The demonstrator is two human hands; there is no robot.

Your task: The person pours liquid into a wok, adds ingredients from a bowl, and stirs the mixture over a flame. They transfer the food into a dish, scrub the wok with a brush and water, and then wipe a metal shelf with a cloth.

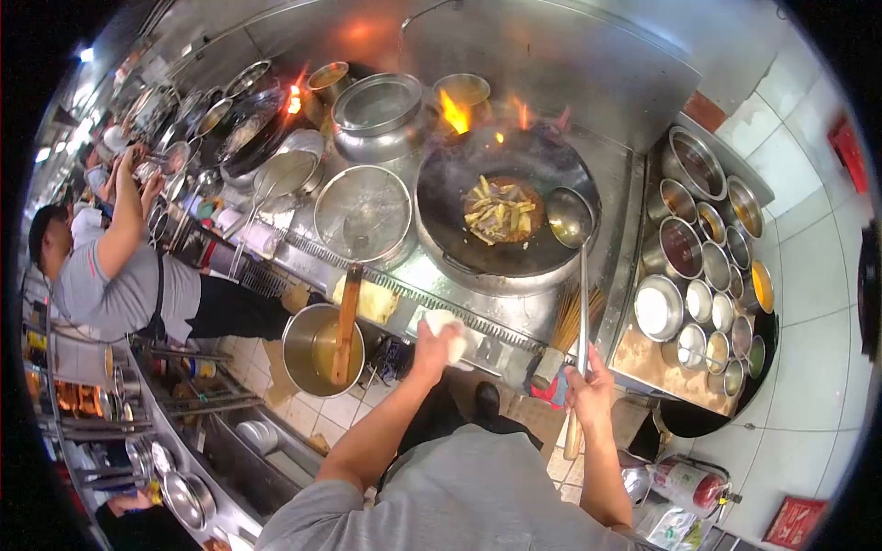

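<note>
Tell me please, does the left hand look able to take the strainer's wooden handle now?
Probably yes: nothing seems to stand between the left hand and the wooden handle nearby. But the hand holds something white, perhaps a cloth, and may need to put it down first.

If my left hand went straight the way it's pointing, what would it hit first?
Probably the wok's near rim: your left hand points toward it across the slotted strip. Depth is unclear, so it might meet that strip first.
</note>
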